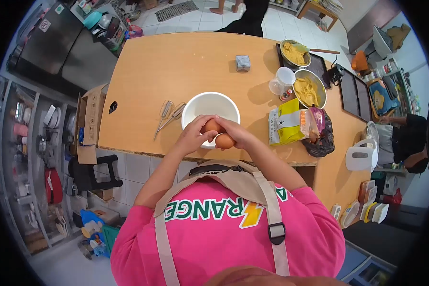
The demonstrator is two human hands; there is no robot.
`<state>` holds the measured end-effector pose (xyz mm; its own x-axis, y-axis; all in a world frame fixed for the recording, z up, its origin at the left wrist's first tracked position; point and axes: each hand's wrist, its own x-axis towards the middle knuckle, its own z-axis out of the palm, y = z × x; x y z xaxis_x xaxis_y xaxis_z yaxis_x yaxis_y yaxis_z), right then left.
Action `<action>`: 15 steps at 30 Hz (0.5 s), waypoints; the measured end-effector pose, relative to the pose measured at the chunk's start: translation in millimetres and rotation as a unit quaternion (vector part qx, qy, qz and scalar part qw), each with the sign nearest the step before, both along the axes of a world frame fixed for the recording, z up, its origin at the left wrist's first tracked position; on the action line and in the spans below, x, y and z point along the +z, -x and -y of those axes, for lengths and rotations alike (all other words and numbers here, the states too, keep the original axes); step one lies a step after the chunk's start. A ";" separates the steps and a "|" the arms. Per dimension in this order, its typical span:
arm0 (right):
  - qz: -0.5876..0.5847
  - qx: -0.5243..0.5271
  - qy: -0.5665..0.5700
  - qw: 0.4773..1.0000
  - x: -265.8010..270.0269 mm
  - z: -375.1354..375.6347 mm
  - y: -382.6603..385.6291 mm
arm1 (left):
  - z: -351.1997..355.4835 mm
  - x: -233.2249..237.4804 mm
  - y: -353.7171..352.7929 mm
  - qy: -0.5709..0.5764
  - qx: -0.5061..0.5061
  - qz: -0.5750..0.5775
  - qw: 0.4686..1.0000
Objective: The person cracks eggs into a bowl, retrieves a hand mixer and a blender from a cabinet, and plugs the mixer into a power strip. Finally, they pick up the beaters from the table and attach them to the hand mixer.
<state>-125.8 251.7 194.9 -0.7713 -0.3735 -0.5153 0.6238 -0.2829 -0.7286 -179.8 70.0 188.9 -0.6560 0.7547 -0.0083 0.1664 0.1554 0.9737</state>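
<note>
My left hand (193, 137) is curled around a brown egg (212, 126) near the front rim of a white bowl (210, 99). Against it sits my right hand (236, 133), its fingers reaching the upper egg while a second brown egg (224, 141) rests in its grip. Both eggs look whole. The two hands touch at the fingertips and cover the bowl's near side. What I can see of the bowl's inside is plain white. Left of it, two metal mixer beaters (176, 112) lie on the wooden table (152, 66).
At right stand a yellow packet (285, 123), a black plastic bag (320, 140), a clear lidded tub (282, 80) and two bowls of yellow dough (308, 90). A small silver-wrapped block (243, 63) lies farther back. Another person (407, 143) is at the far right.
</note>
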 end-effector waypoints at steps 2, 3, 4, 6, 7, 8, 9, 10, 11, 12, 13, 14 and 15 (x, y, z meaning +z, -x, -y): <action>-0.007 -0.017 0.006 1.000 -16.4 8.9 6.8 | 10.1 -14.0 11.1 0.023 0.017 0.005 1.000; 0.023 -0.075 0.027 0.997 -27.9 8.3 10.2 | 15.2 -23.2 16.9 0.025 0.010 0.012 1.000; 0.052 -0.132 0.048 0.989 -38.4 7.0 11.6 | 18.9 -30.7 23.7 0.019 0.029 0.012 0.999; 0.068 -0.212 0.093 0.970 -46.3 4.5 6.3 | 21.5 -41.2 33.3 0.014 0.042 0.018 0.999; 0.062 -0.280 0.113 0.951 -42.3 5.3 3.0 | 21.5 -43.1 37.0 -0.007 0.045 0.039 0.998; 0.054 -0.345 0.132 0.928 -39.8 4.7 0.0 | 20.8 -44.4 40.6 -0.029 0.048 0.058 0.997; 0.035 -0.338 0.128 0.932 -37.0 2.9 -4.1 | 19.1 -44.3 43.0 -0.031 0.049 0.029 0.998; 0.035 -0.342 0.128 0.930 -34.4 5.0 -6.7 | 17.8 -43.5 43.5 -0.032 0.045 0.030 0.998; 0.013 -0.328 0.058 0.943 -30.0 6.6 -9.9 | 16.5 -42.0 44.0 -0.006 0.054 0.009 0.999; -0.011 -0.312 -0.012 0.950 -25.2 7.0 -10.2 | 13.6 -36.8 45.6 0.018 0.064 -0.015 0.998; -0.013 -0.315 -0.013 0.949 -25.3 9.6 -9.0 | 11.7 -31.4 46.5 0.017 0.061 -0.016 0.998; -0.127 -0.298 -0.181 0.928 -26.3 14.7 -5.4 | 9.7 -25.4 47.7 0.044 0.061 -0.043 0.996; -0.233 -0.269 -0.343 0.869 -26.8 19.6 -2.4 | 8.4 -22.1 48.7 0.072 0.062 -0.068 0.993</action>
<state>-123.4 232.2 168.1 -0.9238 0.3783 -0.0593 0.1275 0.1579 -0.9792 -228.4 61.6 166.8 -0.7463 0.6654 -0.0154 0.2654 0.3188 0.9099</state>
